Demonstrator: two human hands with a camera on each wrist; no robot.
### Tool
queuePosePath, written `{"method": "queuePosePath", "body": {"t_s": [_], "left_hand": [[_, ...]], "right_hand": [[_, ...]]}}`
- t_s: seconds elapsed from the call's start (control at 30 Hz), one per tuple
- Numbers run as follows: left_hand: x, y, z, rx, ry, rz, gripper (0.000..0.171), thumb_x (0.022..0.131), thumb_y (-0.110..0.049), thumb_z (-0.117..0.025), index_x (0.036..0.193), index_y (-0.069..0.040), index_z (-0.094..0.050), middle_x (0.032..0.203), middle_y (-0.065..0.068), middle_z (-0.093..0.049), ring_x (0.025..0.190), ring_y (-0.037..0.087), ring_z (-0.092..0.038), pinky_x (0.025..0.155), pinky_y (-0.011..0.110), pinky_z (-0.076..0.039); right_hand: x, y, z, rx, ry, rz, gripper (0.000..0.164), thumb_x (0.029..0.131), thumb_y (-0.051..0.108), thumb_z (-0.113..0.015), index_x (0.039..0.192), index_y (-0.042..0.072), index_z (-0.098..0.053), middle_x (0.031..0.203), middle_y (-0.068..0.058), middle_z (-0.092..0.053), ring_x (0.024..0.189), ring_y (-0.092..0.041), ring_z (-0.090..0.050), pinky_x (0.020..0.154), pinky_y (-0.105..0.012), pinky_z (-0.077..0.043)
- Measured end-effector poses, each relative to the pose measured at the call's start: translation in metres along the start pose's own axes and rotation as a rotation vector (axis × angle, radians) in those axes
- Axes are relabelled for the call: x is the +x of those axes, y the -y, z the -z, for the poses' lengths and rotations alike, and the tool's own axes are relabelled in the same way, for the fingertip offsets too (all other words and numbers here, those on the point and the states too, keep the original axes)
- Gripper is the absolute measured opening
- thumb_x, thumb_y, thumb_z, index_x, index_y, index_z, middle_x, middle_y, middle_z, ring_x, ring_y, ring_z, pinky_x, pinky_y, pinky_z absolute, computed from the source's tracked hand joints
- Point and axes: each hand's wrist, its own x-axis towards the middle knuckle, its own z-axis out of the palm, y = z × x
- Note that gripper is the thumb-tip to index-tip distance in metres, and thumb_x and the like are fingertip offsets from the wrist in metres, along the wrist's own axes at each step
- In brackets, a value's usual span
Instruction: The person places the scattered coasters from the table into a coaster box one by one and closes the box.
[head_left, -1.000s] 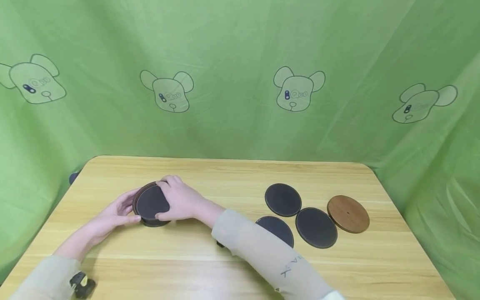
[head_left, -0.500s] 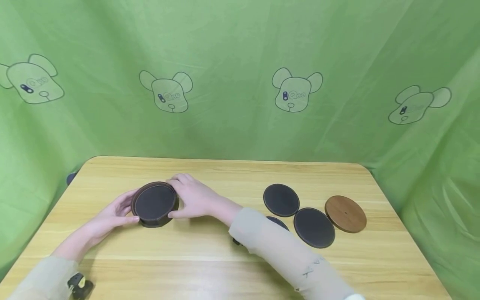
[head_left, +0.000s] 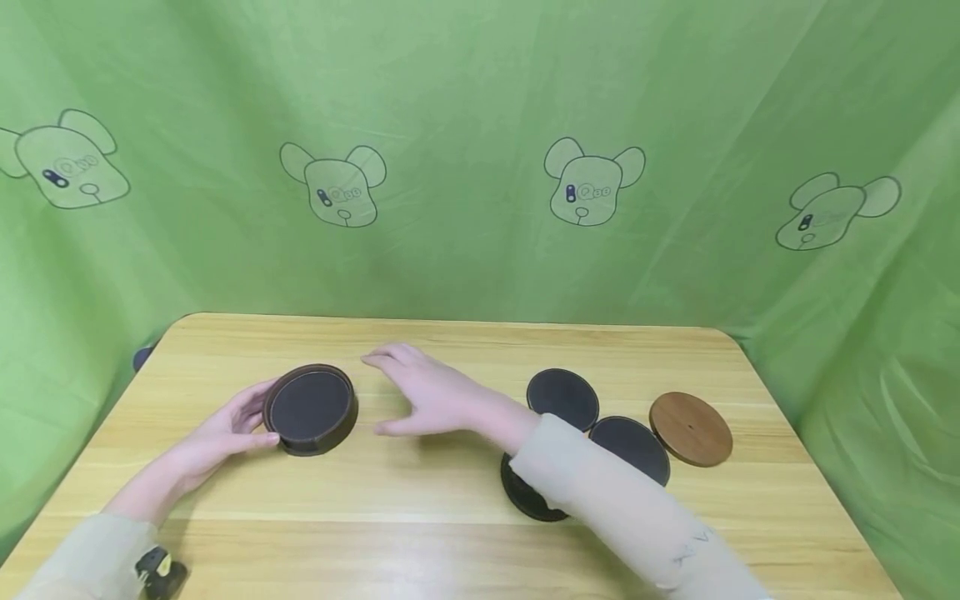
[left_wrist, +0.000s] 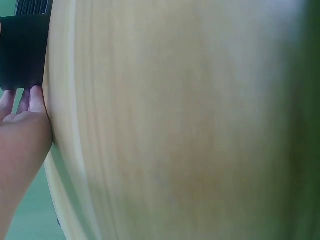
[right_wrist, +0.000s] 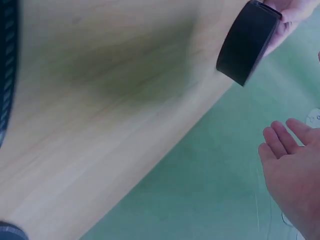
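A round dark coaster holder sits on the left part of the table, with a black coaster lying inside its brown rim. My left hand grips the holder's left side, thumb at the front and fingers round the back. In the left wrist view, that hand is against the dark wall of the holder. My right hand is apart from the holder, to its right, fingers spread and nothing in them. The right wrist view shows this hand open, away from the holder.
Black round coasters lie at the right: one at the back, one in the middle, and one in front partly under the right sleeve. Beside them is a brown wooden disc. A green curtain hangs behind the table.
My right hand has let go of the coaster, now in the holder, and drawn away to the right. The left hand and the holder have stayed in place.
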Motion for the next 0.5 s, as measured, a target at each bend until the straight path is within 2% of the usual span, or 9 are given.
{"method": "queuePosePath", "body": {"t_s": [0.33, 0.5], "left_hand": [[0.0, 0.001, 0.0, 0.006, -0.005, 0.011, 0.088, 0.096, -0.002, -0.072, 0.166, 0.002, -0.019, 0.146, -0.015, -0.046, 0.123, -0.019, -0.051, 0.102, 0.004, -0.041], [0.0, 0.001, 0.0, 0.005, -0.004, 0.003, 0.087, 0.096, -0.001, -0.072, 0.166, 0.003, -0.02, 0.142, -0.021, -0.048, 0.123, -0.018, -0.052, 0.102, 0.004, -0.041]], "right_hand": [[-0.042, -0.018, 0.018, 0.038, -0.018, -0.015, 0.094, 0.092, 0.044, -0.081, 0.166, 0.01, -0.034, 0.169, -0.007, -0.036, 0.157, -0.025, -0.036, 0.13, -0.043, -0.037], [-0.063, -0.024, 0.026, 0.036, -0.021, -0.047, 0.094, 0.092, 0.045, -0.081, 0.166, 0.012, -0.033, 0.17, -0.008, -0.035, 0.159, -0.027, -0.034, 0.13, -0.046, -0.037]]}}
